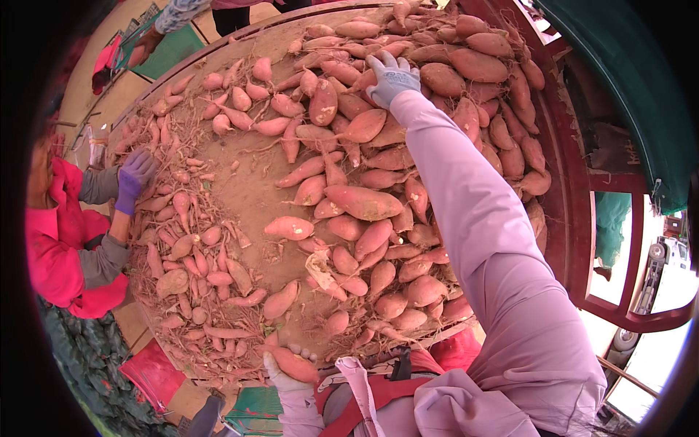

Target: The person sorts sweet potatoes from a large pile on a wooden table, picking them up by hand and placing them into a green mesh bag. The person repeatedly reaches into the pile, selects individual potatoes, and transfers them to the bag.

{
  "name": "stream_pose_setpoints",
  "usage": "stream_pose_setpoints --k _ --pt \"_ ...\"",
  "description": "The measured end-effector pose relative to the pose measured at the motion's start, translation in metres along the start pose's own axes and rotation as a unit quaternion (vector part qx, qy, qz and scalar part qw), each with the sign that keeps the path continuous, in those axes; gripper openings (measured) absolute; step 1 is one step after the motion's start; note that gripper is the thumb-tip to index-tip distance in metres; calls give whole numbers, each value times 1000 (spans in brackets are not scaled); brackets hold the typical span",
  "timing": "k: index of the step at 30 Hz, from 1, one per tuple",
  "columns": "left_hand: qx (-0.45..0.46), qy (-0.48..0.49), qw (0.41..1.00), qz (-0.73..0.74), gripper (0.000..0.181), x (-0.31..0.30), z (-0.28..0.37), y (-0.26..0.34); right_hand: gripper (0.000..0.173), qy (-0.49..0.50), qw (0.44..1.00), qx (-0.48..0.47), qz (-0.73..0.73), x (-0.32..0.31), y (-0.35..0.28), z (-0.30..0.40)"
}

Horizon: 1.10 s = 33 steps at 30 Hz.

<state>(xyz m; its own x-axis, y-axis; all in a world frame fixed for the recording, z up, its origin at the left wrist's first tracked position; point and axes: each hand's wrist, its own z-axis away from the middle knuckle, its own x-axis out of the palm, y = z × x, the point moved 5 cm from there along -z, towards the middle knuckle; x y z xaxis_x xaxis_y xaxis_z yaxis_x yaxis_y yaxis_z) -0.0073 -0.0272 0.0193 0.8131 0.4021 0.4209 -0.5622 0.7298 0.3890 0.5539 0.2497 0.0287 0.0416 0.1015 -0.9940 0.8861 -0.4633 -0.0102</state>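
My left hand (284, 371), in a pale glove, holds a reddish sweet potato (295, 363) at the near edge of a large sorting table. My right hand (393, 79), in a grey-white work glove, is stretched far out over the heap of sweet potatoes (377, 128). Its fingers are spread on or just above the roots; whether it grips one cannot be told. Large sweet potatoes lie piled at the middle and right. Smaller roots (202, 265), mixed with thin stringy ones, cover the left side. A torn, pale-fleshed piece (322, 270) lies nearer to me.
A person in a red top works at the left with a purple-gloved hand (136, 175). Another person's hand (144, 43) holds a root at the top left. A red metal frame (573, 229) borders the right. Red (153, 374) and green bags (256, 407) stand below the near-left edge.
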Motion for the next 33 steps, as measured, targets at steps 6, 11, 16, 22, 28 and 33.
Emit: stream_pose_setpoints --k 6,11,16,22,28,33 --pt "34 14 999 -35 64 4 9 -5 54 -157 978 -35 136 14 -10 -21" --pt "6 -8 1000 16 65 -19 -4 -6 58 -253 927 -226 159 6 -58 24" --pt "-15 -20 998 52 61 19 -20 -3 72 -266 908 -82 -314 36 -79 123" --pt "-28 -44 996 73 59 28 -11 -10 62 -260 924 -150 -236 -9 -130 219" --pt "-5 -61 992 106 62 16 6 7 60 -224 901 -218 -300 -9 -131 193" --pt "55 -40 995 67 68 -24 14 36 63 -138 989 13 -47 36 -66 41"
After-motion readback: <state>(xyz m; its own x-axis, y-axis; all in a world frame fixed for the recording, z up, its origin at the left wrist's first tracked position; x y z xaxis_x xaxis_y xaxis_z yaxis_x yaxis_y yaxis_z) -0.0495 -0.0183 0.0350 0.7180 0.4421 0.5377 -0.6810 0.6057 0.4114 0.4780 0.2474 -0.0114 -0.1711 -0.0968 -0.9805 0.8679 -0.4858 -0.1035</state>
